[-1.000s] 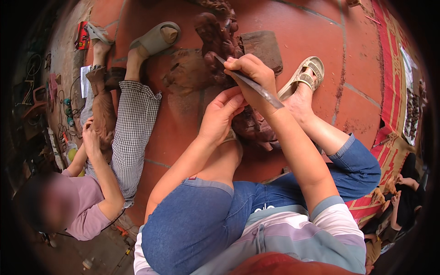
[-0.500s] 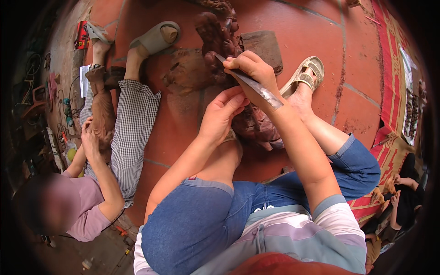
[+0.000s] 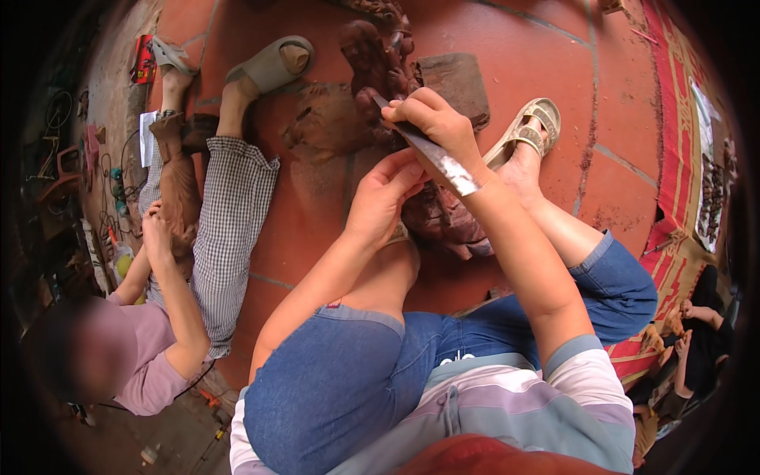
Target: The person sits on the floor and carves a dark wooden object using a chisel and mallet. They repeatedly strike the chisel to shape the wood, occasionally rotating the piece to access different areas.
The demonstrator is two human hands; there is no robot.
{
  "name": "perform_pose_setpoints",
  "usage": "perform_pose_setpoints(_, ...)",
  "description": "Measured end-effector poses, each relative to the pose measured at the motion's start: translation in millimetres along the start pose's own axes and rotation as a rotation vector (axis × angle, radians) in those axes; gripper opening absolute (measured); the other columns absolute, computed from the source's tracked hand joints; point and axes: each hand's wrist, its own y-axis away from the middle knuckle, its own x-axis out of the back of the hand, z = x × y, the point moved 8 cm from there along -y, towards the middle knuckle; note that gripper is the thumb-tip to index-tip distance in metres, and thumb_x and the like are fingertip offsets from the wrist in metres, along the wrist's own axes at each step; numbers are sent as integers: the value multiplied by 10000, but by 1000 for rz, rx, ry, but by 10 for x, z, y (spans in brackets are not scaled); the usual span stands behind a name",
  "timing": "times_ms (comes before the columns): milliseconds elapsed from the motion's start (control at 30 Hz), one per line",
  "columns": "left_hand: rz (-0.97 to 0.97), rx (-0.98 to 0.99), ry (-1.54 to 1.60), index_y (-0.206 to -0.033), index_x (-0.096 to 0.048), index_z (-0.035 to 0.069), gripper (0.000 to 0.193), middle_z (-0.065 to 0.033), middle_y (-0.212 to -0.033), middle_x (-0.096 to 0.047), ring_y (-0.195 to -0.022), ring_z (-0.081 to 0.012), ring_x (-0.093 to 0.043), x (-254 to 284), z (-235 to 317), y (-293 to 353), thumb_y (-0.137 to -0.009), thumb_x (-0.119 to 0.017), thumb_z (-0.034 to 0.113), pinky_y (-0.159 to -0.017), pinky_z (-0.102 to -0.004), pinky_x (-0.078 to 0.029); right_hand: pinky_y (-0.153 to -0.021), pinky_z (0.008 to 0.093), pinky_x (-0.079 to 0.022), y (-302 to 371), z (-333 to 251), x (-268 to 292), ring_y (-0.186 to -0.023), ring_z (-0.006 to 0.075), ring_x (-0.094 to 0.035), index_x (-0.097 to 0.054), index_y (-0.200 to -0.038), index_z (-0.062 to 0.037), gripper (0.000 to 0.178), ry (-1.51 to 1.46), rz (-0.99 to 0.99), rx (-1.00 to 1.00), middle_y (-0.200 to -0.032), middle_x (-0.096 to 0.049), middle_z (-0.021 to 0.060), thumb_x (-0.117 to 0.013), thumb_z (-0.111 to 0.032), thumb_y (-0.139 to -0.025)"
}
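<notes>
My right hand (image 3: pixel 437 127) is closed around a long, flat metal blade tool (image 3: pixel 447 166). Its dark tip points up and left, and its bright squared end lies over my right wrist. Just left of it, my left hand (image 3: pixel 380 198) has thumb and fingers pinched together; whatever they hold, if anything, is hidden. Beyond both hands rises a dark red-brown wood carving (image 3: pixel 366 59) with rounded, figure-like shapes. A reddish carved mass (image 3: pixel 447 226) shows below my hands, between my legs. Whether the two belong to one piece I cannot tell, since my hands cover the middle.
Wood blocks (image 3: pixel 455 83) lie beside the carving on red floor tiles (image 3: pixel 538 59). At left a seated co-worker in checked trousers (image 3: pixel 237 214) handles a brown carving (image 3: pixel 180 186). A red patterned mat (image 3: pixel 673 119) runs along the right; other people's hands show at lower right.
The blade's squared end has swung slightly left and down as my right hand tilts. My left hand stays nearly still. The co-worker's hand has shifted a little on the brown carving.
</notes>
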Motion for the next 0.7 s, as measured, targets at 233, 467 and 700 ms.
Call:
perform_pose_setpoints(233,-6,-10,10,-1242,-604,62,308,-27,-1125,-663,-1053,-125,-608,9,-11,-9,-962,-643,184,-941,-291,-459,-653,352,-519,-63,-37,14,-764,275,-640,-632,-943,-117,135,23,-61,12,-877,-581,56,-668,-102,-813)
perform_pose_setpoints(467,16,-1,9,-1249,-603,60,320,-25,-1136,-660,-1040,-116,-611,-7,8,17,-957,-651,181,-923,-271,-463,-672,354,-517,-63,-45,14,-782,286,-635,-634,-960,-123,149,4,-97,32,-880,-577,57,-651,-99,-814)
perform_pose_setpoints(700,2,0,16,-1250,-597,48,318,-31,-1134,-660,-1040,-121,-612,12,-21,-8,-957,-649,161,-927,-274,-467,-676,348,-512,-60,-33,10,-789,284,-638,-640,-958,-138,149,-10,-119,26,-879,-573,60,-659,-104,-814)
